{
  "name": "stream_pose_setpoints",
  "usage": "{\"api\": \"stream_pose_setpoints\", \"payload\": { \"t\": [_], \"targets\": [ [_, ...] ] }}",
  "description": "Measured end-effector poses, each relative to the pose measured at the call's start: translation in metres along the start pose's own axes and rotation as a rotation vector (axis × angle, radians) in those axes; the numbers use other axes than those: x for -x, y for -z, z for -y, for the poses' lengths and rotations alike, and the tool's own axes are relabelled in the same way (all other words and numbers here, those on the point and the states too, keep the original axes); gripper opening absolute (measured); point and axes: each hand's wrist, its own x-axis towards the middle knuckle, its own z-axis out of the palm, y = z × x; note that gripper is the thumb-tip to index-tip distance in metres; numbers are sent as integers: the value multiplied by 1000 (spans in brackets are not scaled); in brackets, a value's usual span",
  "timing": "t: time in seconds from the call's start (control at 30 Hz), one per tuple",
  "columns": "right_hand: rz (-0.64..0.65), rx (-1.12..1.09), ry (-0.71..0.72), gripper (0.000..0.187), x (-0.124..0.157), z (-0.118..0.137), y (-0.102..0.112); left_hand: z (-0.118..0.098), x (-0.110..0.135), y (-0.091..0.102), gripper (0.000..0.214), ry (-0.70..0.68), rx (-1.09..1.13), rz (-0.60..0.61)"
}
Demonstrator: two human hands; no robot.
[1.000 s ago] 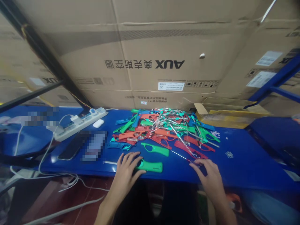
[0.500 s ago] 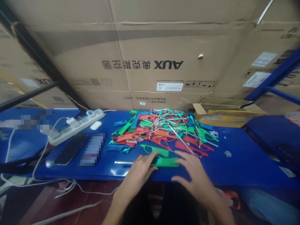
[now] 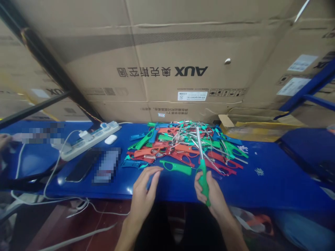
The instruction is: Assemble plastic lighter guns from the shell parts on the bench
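Note:
My right hand [image 3: 213, 191] is wrapped round the green handle of a long-necked lighter [image 3: 204, 184]. Its metal tube points up and away, over the front of a pile of parts. My left hand [image 3: 146, 184] hovers at the front edge of the blue table [image 3: 282, 174]. Its fingers are curved, with a gap between thumb and forefinger and nothing visible between them. A single green lighter handle shell [image 3: 180, 168] lies just beyond, between the two hands. Behind it spreads the heap of red, green, orange and blue handle shells [image 3: 187, 149], mixed with metal tubes and thin wires.
On the left are a white power strip [image 3: 90, 141] with plugs, a white earbud case [image 3: 110, 139] and two phones, one dark phone [image 3: 83, 165]. A co-worker's hand [image 3: 4, 141] shows at the left edge. A yellowed carton [image 3: 251, 130] and small metal bits [image 3: 259, 171] are at right.
The lighter, lying flat on the table beneath my left hand before, is now raised in my right hand, tube pointing away. My left hand has drawn back leftward from it.

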Motion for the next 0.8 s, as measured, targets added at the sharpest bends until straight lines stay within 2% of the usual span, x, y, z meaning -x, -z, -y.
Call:
{"api": "stream_pose_setpoints", "payload": {
  "t": [0.07,0.17,0.27,0.4,0.8],
  "targets": [
    [-20,-144,-25,59,-6,1,-1,17,4,-10,15,66,-36,167],
    [-29,-164,-53,61,-13,6,-2,32,6,-25,21,74,-92,269],
    [-43,-143,-64,65,-15,7,-3,35,5,-31,26,117,-122,342],
    [-59,-131,-56,65,-14,4,-3,33,3,-30,31,183,-84,349],
    [-47,-68,-29,60,-11,9,-10,35,4,-32,27,103,-165,350]
  ]
}}
